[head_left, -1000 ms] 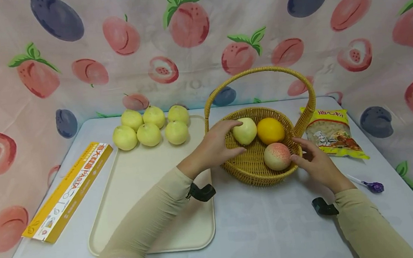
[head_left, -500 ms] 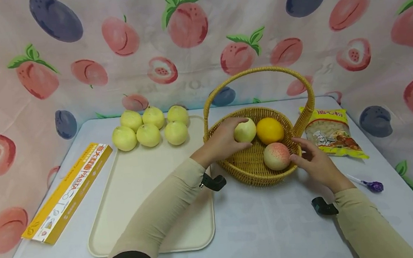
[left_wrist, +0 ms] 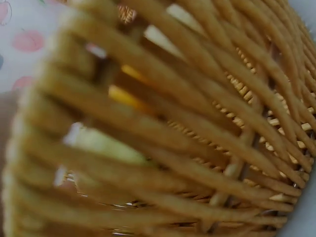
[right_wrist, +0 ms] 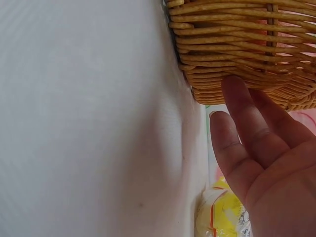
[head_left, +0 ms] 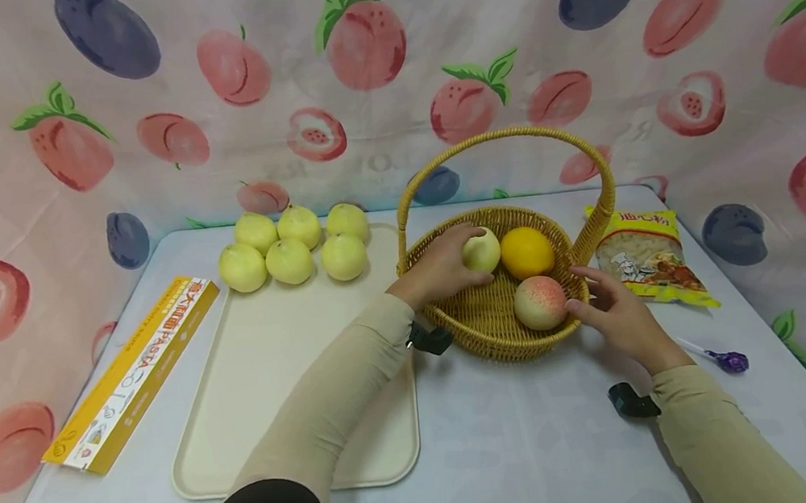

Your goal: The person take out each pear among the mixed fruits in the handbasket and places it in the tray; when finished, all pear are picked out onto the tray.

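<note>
A wicker basket [head_left: 482, 321] with a tall arched handle stands right of centre. In it lie a pale green pear [head_left: 484, 248], an orange [head_left: 527, 253] and a peach [head_left: 541, 303]. My left hand [head_left: 442, 265] reaches over the basket's left rim and grips the pear, fingers behind and thumb in front; the palm side is hidden. The left wrist view is mostly filled by the basket weave [left_wrist: 163, 113]. My right hand [head_left: 621, 319] holds the basket's right side, thumb at the rim. In the right wrist view, fingers [right_wrist: 239, 98] touch the wicker from outside.
Several pale green pears [head_left: 290, 262] sit at the back of a cream tray [head_left: 289, 359]. A pasta box [head_left: 134, 374] lies left of it. On the right are a yellow food packet [head_left: 647, 256] and a purple-wrapped lollipop [head_left: 730, 362]. A fruit-print cloth [head_left: 376, 124] hangs behind.
My left hand has moved right, further over the basket, and closed around the pear, which now shows less and sits slightly further right. The right hand has stayed at the basket.
</note>
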A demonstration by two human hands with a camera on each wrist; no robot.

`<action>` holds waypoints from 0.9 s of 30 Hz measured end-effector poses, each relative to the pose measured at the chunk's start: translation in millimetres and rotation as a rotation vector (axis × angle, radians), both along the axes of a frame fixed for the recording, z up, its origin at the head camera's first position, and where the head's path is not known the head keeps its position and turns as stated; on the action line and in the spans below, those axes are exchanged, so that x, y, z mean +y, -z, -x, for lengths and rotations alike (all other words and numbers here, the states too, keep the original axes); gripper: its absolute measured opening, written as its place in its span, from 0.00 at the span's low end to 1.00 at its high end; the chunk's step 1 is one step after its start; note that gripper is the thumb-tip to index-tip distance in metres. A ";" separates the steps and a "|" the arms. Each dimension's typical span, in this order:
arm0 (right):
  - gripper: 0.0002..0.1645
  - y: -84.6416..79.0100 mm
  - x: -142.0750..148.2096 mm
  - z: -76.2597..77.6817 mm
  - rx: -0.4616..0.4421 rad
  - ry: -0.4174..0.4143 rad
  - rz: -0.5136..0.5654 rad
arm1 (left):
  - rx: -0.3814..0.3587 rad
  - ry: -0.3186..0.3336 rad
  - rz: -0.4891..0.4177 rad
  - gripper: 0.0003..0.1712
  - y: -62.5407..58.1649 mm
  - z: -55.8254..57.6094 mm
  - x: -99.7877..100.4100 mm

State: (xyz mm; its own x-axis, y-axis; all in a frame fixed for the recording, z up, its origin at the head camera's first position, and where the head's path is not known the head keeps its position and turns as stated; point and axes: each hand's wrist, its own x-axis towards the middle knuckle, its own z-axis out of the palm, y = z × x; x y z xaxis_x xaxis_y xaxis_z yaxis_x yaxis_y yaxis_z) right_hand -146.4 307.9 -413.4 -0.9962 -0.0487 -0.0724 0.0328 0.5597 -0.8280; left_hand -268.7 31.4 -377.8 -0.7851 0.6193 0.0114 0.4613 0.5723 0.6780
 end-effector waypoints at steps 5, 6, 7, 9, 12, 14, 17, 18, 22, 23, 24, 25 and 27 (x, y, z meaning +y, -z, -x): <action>0.45 0.0 -0.5 1.5 0.002 0.005 0.006 | -0.015 -0.024 -0.006 0.42 1.9 3.5 1.1; 0.45 -0.2 -0.8 1.7 0.000 0.006 0.007 | -0.020 -0.029 -0.006 0.42 2.1 4.0 1.0; 0.45 -0.4 -1.2 1.8 -0.001 0.007 0.006 | -0.026 -0.035 -0.005 0.42 2.2 4.3 1.0; 0.45 -1.0 -1.6 2.0 0.001 0.010 0.008 | -0.034 -0.044 -0.011 0.42 2.3 4.8 1.0; 0.45 -2.2 -2.1 1.7 0.001 0.017 0.010 | -0.046 -0.056 -0.010 0.43 2.5 4.9 1.2; 0.45 -2.7 -2.4 1.2 -0.002 0.022 0.012 | -0.050 -0.054 -0.002 0.43 2.6 4.6 1.3; 0.45 -2.8 -2.6 0.3 -0.005 0.031 0.014 | -0.049 -0.057 0.006 0.43 2.8 4.3 2.0; 0.45 -2.7 -2.7 0.1 -0.004 0.034 0.012 | -0.048 -0.061 0.008 0.42 2.9 4.3 2.3; 0.44 -2.0 -2.8 -1.0 0.002 0.043 -0.002 | -0.055 -0.077 0.000 0.41 3.2 3.6 3.1; 0.44 -1.8 -2.9 -1.4 0.004 0.044 -0.007 | -0.059 -0.078 0.000 0.42 3.4 3.4 3.1; 0.44 -1.7 -3.0 -1.7 0.004 0.045 -0.010 | -0.065 -0.077 -0.001 0.42 3.6 3.2 3.2; 0.44 -1.6 -3.2 -2.0 0.003 0.047 -0.012 | -0.069 -0.077 0.000 0.42 3.7 3.1 3.3; 0.44 -1.8 -3.5 -2.5 0.001 0.051 -0.017 | -0.081 -0.075 -0.008 0.43 3.8 3.0 3.5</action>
State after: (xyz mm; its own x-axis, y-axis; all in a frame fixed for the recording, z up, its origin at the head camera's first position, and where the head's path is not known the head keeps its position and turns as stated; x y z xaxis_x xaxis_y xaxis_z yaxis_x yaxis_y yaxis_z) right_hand -143.9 304.4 -411.6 -0.9974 0.0032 -0.0715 0.0606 0.5710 -0.8187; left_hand -271.7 34.9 -381.6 -0.8281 0.5585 -0.0493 0.3605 0.5978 0.7160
